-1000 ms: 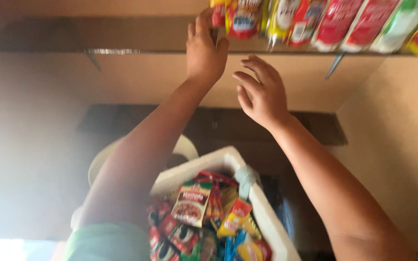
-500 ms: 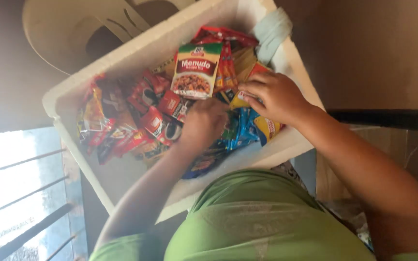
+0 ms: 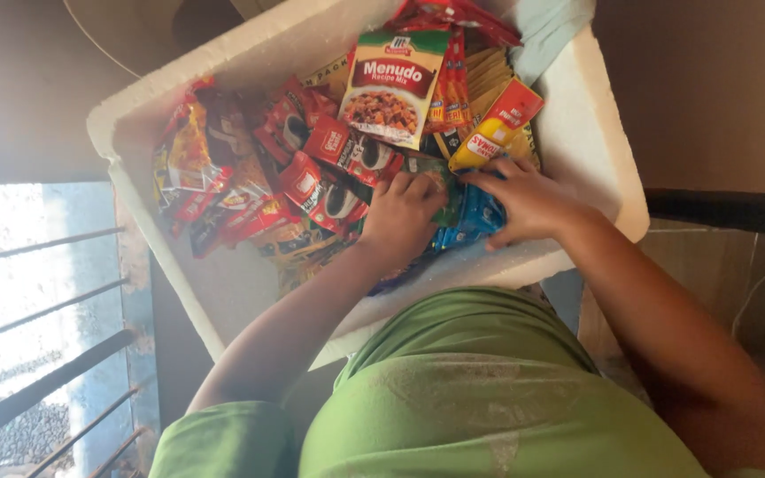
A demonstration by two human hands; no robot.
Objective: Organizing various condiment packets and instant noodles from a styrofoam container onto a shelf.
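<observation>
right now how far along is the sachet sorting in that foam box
Done: nothing shows as finished; the white foam box is heaped with sachets. In hand: the left hand and right hand both rest on the blue and green sachets near its front edge; whether either grips one is hidden. Left: the red sachets and the large recipe mix packet lie untouched.

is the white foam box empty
No, the white foam box is filled with colourful sachets and packets, and both the left hand and right hand rest on them.
</observation>
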